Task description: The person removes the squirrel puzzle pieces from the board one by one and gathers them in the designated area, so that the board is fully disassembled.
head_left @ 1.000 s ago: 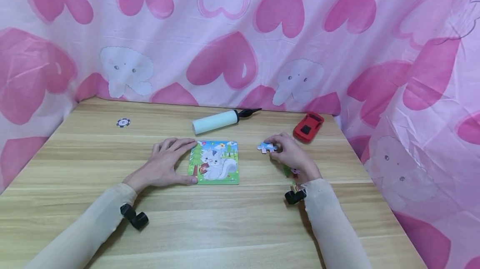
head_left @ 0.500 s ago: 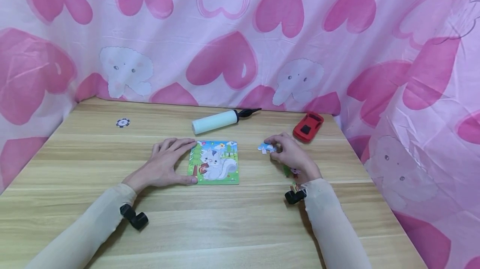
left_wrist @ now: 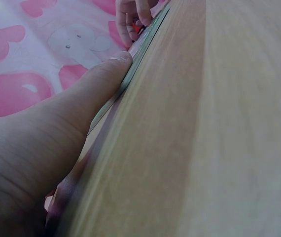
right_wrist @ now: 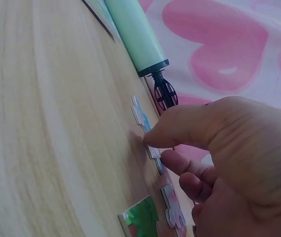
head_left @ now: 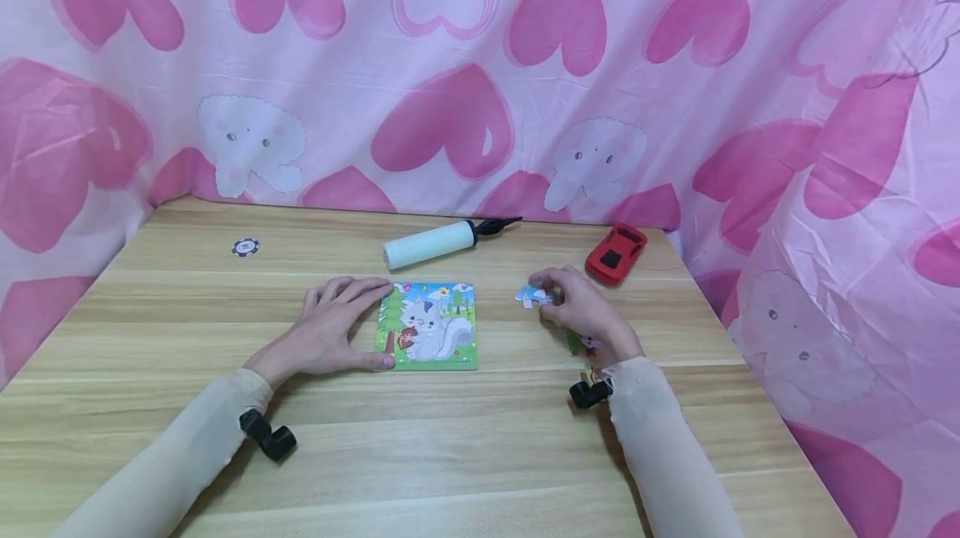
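A wooden table (head_left: 465,455) with pale plank grain fills the lower half of the frame. It is enclosed at the back and on both sides by a pink curtain (head_left: 480,62) printed with hearts and white elephants. Soft, even light is cast throughout.

A pale green hand pump (head_left: 430,243) lay on its side across the far middle of the wooden table (head_left: 450,455), its black nozzle end (head_left: 495,226) pointing right toward the backdrop. A red toy car (head_left: 617,253) sat near the table's far right corner, well apart from the pump. A small black-and-white chip (head_left: 245,247) (its markings too small to read) lay alone toward the far left. Behind and along both sides hung a pink cloth (head_left: 480,62) printed with hearts and pale elephants.
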`<state>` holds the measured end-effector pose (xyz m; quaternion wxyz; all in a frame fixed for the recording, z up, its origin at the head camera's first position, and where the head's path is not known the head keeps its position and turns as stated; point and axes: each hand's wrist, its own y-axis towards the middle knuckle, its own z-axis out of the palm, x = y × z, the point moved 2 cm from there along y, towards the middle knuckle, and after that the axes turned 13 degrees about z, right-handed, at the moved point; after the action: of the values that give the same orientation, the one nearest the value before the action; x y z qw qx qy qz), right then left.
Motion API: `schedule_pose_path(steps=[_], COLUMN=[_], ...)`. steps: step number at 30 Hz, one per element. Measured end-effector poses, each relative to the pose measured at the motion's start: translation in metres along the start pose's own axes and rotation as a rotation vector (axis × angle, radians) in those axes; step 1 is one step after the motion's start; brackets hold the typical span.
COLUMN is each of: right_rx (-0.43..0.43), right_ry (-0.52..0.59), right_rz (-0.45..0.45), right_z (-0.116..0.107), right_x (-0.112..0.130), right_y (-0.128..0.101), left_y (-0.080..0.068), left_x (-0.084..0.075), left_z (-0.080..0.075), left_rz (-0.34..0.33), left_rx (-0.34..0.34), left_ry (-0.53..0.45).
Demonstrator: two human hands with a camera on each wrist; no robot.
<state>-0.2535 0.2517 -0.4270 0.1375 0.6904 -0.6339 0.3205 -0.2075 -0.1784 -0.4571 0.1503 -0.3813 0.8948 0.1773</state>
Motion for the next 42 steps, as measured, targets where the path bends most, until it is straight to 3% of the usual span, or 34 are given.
schedule_pose_path(steps=[5, 11, 21, 30, 35, 42], right_rx=[-0.037, -0.086, -0.143, -0.080, -0.022, 0.047], right_ry=[0.052, 0.100, 0.127, 0.178, 0.146, 0.169], right_rz=[0.017, -0.025, -0.045, -0.141, -0.196, -0.210], right_z=[-0.001, 0.000, 0.007, 0.028, 0.046, 0.063], right_x=[0.002, 0.012, 0.046, 0.081, 0.093, 0.103], right_y=[-0.001, 0.000, 0.000, 0.003, 0.002, 0.000], left_y=[0.000, -0.001, -0.001, 0.000, -0.001, 0.000], left_x=[-0.001, -0.001, 0.000, 0.000, -0.001, 0.000], left_z=[0.000, 0.001, 0.002, 0.001, 0.002, 0.001], left_rz=[-0.001, -0.004, -0.005, -0.010, -0.009, 0.002], left_rx=[-0.002, -0.002, 0.004, 0.004, 0.005, -0.006], left_ry=[-0.003, -0.003, -0.009, -0.001, -0.003, 0.013])
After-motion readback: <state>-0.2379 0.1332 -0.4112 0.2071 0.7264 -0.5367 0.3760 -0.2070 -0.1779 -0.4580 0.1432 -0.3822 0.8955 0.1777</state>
